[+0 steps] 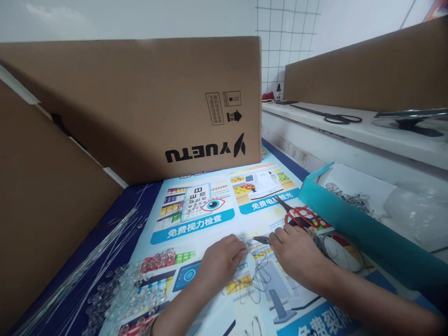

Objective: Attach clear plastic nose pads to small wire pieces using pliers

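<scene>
My left hand (220, 261) pinches a small clear bead and thin wire at its fingertips. My right hand (297, 254) grips small pliers (261, 240), whose dark jaws point left at the wire between the two hands. Below the hands, loose thin wire loops (254, 280) lie on a colourful printed poster (196, 214). A pile of clear crystal beads (129, 289) is spread left of my left forearm. Red-handled scissors (297, 217) rest just beyond my right hand.
A large cardboard box (140, 107) stands behind the poster, and a cardboard panel (42, 210) walls the left. Thin clear rods (94, 252) lie at the left. A teal box (350, 219) holding wire hooks sits right; a wire coil (345, 252) lies beside it. Black scissors (336, 117) lie on the white ledge.
</scene>
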`<state>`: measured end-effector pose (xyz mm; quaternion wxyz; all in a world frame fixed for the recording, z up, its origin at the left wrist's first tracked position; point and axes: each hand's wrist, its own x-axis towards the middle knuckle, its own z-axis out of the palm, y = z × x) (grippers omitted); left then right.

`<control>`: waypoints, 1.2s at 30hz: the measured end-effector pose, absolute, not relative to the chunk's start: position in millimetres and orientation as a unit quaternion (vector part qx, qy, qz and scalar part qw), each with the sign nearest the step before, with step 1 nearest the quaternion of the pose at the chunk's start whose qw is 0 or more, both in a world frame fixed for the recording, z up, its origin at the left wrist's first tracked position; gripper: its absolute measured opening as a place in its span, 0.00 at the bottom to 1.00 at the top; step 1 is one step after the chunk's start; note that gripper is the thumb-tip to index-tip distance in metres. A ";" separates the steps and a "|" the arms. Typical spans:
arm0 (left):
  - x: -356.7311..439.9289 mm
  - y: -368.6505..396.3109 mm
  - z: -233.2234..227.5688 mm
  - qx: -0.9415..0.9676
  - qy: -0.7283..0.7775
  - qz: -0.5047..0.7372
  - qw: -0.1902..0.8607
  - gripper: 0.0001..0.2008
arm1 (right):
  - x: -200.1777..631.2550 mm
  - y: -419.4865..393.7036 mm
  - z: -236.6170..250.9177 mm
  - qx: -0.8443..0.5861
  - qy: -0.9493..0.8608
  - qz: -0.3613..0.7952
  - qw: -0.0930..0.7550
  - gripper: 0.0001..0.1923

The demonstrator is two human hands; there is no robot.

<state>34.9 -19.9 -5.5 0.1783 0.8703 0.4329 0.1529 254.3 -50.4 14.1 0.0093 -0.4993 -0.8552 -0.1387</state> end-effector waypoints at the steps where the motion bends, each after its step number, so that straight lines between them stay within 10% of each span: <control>1: 35.1 -19.7 -5.9 0.868 0.435 0.155 0.181 0.11 | 254.1 -50.7 14.2 -0.499 -0.855 -0.142 0.011 0.09; 36: 34.5 -17.8 -9.4 0.853 0.446 0.175 0.206 0.09 | 248.9 -40.3 34.0 -0.391 -0.908 -0.146 -0.025 0.05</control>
